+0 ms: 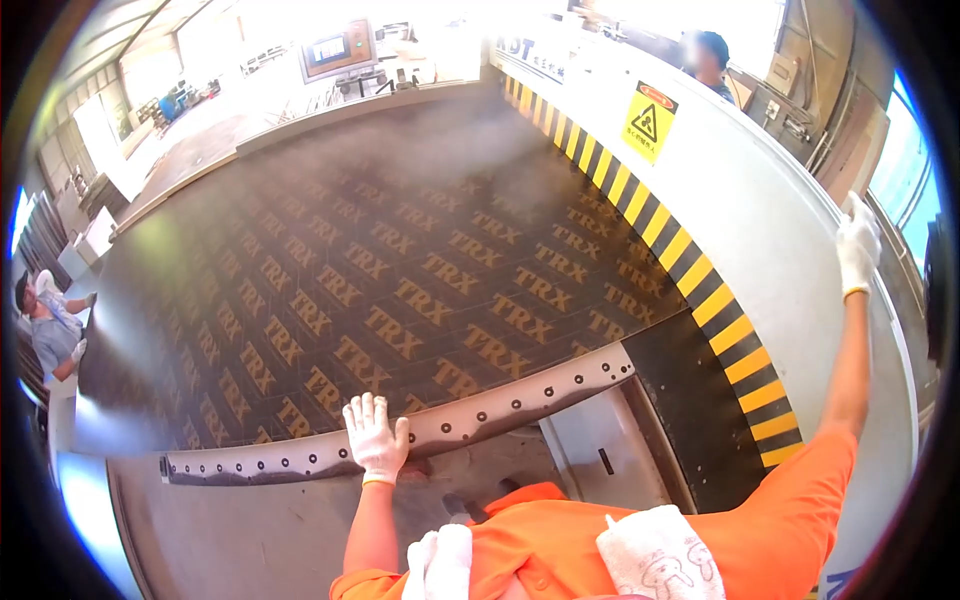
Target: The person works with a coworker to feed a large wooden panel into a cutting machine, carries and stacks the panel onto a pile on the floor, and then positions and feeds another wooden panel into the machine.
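My left hand [376,438], in a white glove, lies flat with its fingers together and thumb out. It rests at the near edge of a large dark panel [420,270] printed all over with "TRX". Under that edge runs a pale metal rail [480,416] with a row of round holes. Out to the right, my right hand [858,245], also gloved, reaches to the far edge of the white machine housing [760,190]. Its fingers look stretched out along that edge, and nothing shows in them.
Yellow and black stripes [645,215] run along the housing beside the panel, below a yellow warning sign [651,122]. A person [55,325] stands at the panel's left end; another person [712,65] is behind the housing. A control screen [338,50] stands at the back.
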{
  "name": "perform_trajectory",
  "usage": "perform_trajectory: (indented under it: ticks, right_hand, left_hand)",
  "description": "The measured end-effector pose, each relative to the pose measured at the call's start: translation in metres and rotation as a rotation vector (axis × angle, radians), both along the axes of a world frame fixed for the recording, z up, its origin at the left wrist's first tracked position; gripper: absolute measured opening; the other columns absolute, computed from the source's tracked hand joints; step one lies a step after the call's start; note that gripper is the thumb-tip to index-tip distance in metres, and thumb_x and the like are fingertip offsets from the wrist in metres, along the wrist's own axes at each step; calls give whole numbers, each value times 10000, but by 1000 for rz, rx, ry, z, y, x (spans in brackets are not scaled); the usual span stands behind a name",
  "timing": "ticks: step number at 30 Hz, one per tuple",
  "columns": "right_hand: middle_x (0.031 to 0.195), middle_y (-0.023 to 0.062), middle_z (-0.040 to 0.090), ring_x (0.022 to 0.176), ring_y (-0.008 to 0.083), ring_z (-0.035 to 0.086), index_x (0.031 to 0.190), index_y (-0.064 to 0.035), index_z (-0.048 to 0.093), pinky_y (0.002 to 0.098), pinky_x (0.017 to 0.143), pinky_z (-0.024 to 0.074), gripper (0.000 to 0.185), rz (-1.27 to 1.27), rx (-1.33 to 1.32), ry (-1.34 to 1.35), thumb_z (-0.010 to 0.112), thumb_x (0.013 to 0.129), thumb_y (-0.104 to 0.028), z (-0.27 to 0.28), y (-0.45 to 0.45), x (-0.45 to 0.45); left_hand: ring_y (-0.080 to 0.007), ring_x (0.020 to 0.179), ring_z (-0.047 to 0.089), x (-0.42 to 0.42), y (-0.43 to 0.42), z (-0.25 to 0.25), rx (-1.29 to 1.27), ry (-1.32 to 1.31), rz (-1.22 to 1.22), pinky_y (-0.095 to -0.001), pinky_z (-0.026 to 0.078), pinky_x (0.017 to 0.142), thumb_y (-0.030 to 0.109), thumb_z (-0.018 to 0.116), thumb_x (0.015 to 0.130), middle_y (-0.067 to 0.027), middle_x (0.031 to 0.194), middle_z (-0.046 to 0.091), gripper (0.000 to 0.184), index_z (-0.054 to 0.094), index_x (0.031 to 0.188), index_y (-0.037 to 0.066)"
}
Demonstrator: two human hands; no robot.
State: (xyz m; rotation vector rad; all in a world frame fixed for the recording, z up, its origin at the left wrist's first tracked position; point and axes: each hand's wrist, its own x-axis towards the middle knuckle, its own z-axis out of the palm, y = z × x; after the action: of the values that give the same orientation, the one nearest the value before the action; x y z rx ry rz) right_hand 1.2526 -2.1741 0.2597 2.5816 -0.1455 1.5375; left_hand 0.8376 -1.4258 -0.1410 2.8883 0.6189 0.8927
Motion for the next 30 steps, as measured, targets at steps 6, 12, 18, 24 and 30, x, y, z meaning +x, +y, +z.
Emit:
perform_trajectory:
  ticks: [6,12,18,24,30]
  right_hand:
    - [1445,185,666,1347,406,616,1406,-72,677,491,1173,474,414,733,-182,34,695,996,-127,-120,163,35]
    - [1320,205,739,1266,394,668,1262,0,754,484,1136,516,383,1285,110,556,757,883,-56,-294,318,-10]
    - [1587,207,582,1520,385,478,1457,-41,673,504,1328,288,524,1445,-237,819,713,995,-284,-381,427,-109]
    - [1714,207,426,1602,390,349,1604,-63,525,519,1366,159,650,1452,-467,861,593,1059,-410,-367,518,-175]
    - [1700,247,423,1584,427,363,1604,-37,510,537,1345,208,642,1409,-521,792,535,1089,-420,-359,565,-220]
  left_hand:
    - [-496,1519,463,-46,-68,-34,-26,-5,87,-621,265,1323,321,739,901,-289,1540,591,607,673,1382,-43]
    - [-491,1409,551,-130,-205,-49,-497,108,241,-512,448,1213,330,755,885,-284,1532,574,703,570,1505,56]
    - [-401,1428,595,-267,-334,-110,-1424,537,799,-478,465,1187,474,557,952,-202,1526,646,633,696,1454,116]
    - [-394,1390,628,-338,-420,-133,-1551,72,1348,-473,480,1174,469,580,954,-200,1454,696,592,753,1366,81]
    - [-394,1388,631,-314,-404,-166,-1626,127,936,-460,477,1173,495,572,997,-175,1476,692,584,724,1432,135]
